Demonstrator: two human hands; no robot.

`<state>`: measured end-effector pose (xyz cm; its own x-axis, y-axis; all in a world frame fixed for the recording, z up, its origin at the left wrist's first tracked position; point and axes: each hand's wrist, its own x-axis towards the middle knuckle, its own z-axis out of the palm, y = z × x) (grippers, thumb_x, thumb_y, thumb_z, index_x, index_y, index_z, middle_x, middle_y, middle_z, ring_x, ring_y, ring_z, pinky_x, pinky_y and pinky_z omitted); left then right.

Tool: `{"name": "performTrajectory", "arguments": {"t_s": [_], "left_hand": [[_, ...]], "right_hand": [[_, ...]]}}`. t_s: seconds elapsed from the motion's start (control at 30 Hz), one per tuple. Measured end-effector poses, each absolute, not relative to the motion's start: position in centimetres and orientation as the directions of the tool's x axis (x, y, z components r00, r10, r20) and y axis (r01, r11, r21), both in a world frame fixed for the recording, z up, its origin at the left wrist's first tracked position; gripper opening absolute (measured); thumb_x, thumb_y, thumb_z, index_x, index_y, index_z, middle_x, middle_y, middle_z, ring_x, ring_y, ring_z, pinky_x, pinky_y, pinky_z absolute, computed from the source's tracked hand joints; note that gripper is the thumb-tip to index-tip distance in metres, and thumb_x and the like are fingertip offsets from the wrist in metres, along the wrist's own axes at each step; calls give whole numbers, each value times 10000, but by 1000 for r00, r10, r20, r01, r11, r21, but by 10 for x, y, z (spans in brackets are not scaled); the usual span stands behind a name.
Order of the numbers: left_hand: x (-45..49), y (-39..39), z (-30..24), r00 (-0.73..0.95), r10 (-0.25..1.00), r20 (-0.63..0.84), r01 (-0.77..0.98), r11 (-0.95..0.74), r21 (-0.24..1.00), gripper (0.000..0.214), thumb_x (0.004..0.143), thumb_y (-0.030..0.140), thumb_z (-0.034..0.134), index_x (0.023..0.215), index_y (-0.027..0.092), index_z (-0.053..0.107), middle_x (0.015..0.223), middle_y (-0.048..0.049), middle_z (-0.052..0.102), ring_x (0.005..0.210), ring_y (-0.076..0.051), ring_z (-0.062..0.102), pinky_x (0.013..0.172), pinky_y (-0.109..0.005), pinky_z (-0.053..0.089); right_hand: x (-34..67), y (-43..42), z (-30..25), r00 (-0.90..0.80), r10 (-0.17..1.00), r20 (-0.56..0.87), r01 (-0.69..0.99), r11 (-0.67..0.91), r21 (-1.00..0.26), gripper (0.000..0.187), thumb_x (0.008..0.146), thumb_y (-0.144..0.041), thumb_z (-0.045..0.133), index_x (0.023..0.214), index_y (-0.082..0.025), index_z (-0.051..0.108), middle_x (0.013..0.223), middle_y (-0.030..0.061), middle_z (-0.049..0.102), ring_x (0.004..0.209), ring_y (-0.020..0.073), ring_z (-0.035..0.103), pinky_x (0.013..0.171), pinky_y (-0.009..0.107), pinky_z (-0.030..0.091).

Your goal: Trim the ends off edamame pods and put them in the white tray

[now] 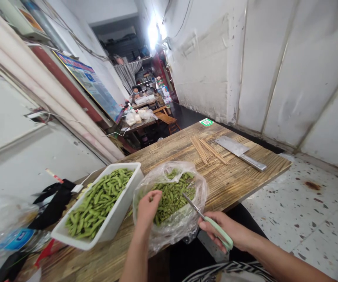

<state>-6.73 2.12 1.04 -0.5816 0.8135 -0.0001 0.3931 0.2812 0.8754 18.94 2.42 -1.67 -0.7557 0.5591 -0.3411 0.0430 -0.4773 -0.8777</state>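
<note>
Presently the left hand (147, 207) is sunk into a clear plastic bag (177, 229) at the near edge of the desk (230, 180), fingers curled down among the pods (171, 196). Whether a pod is actually pinched can't be told, as the fingertips are hidden. Scissors (207, 221) w/ pale green handles are gripped in the right hand (230, 231), blades pointed into the bag's mouth. A white tray (113, 223), heaped w/ more pods, is set just beside the bag on the left. Farther back a cleaver (239, 152) and a bundle of skewers (208, 150) are laid side by side, well apart from both hands. The pods are judged light, firm and a bit fuzzy, so not slippery. Each is best pinched mid-body, ends left free. The bag is judged thin and floppy, easily dragged, and is better steadied at its rim.
</note>
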Motion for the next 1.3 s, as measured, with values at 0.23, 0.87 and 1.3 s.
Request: {"name": "performTrajectory", "arguments": {"t_s": [0.23, 0.87, 1.3], "left_hand": [[-45, 48, 11, -444, 893, -77, 837, 444, 319, 255, 701, 428, 607, 618, 189, 636, 598, -58, 639, 590, -195, 564, 548, -264, 292], [-35, 16, 13, -212, 921, -326, 162, 362, 918, 452, 591, 432, 723, 875, 84, 672, 567, -5, 596, 385, -28, 242, 410, -202, 160], [-27, 13, 14, -140, 927, -347, 87, 360, 929, 353, 621, 450, 710, 652, 105, 637, 381, 85, 320, 373, -34, 192, 409, -208, 107]], "right_hand": [[191, 23, -20, -748, 576, -330, 30, -467, -884, 410, 710, -527, 644, 825, -155, 514, 519, -80, 461, 317, 30, 381, 261, 124, 335], [189, 29, -16, -810, 538, -234, 46, -339, -940, 418, 749, -550, 614, 853, -160, 506, 482, -103, 402, 346, 32, 377, 330, 131, 344], [188, 26, -10, -784, 574, -234, 97, -259, -961, 426, 728, -568, 627, 812, -161, 533, 434, -101, 362, 332, 50, 353, 319, 155, 291]]}}
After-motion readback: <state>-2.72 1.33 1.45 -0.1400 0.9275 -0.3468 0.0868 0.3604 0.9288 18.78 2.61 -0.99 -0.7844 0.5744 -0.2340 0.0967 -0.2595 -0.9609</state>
